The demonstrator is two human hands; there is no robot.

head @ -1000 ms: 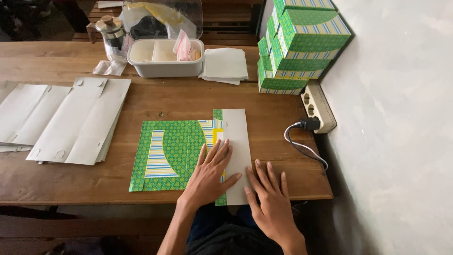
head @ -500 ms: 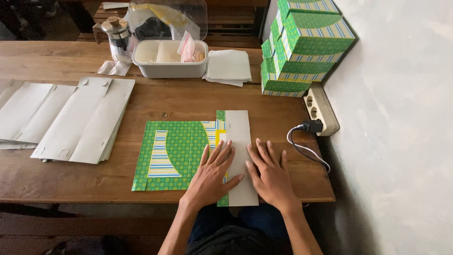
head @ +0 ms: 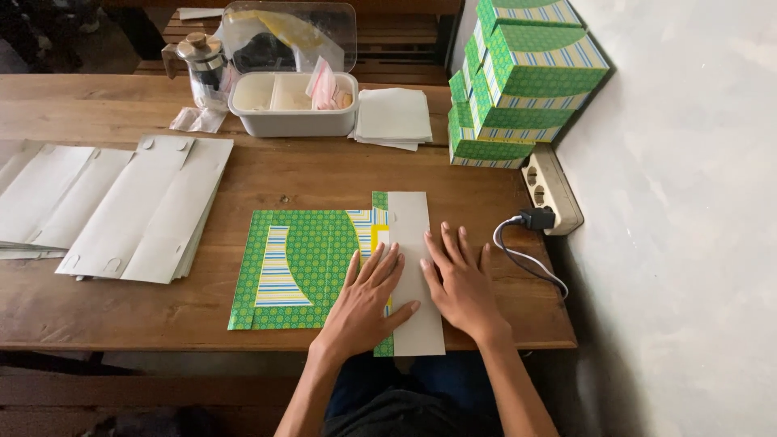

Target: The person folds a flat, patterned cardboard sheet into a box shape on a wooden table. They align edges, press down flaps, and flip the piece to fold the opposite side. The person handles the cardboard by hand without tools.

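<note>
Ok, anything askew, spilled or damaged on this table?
Nothing spilled or damaged. The only oddity: the stacked green boxes sit twisted against each other, not squared. Both hands, left hand and right hand, press flat on the folded green card.

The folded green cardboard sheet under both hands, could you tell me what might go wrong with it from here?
The white flap reaches the table's front edge, so under pressure from the left hand and right hand the green sheet might slide and crease crookedly. The plugged-in cable lies close beside the right hand and could snag. The stacked green boxes look offset; a table jolt might tip them.
</note>
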